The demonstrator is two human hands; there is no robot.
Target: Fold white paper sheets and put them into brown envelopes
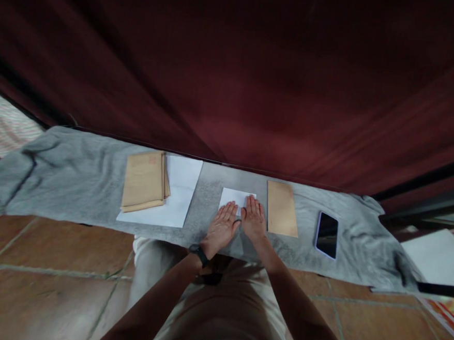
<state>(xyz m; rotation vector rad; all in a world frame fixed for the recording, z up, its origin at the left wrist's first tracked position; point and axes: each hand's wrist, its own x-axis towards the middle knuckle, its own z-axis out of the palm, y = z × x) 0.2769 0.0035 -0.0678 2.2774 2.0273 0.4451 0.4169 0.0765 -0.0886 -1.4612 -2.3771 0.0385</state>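
Note:
A small white sheet of paper [238, 195], perhaps folded, lies in front of me on the grey cloth [210, 182]. My left hand [222, 225] rests flat on its left part, fingers stretched out, with a dark watch [199, 254] on the wrist. Flat on the right part lies my right hand [253, 218], its fingers also extended. The two thumbs come close together, and the palms hide the sheet's near edge. Just to the right of my right hand is a single brown envelope [282, 209].
On the left, a stack of brown envelopes [144, 180] sits on larger white paper [181, 190]. A phone [327, 235] with a dark screen lies at the right. Behind the narrow cloth-covered surface rises a dark red curtain [235, 98]. Tiled floor [66, 298] shows below.

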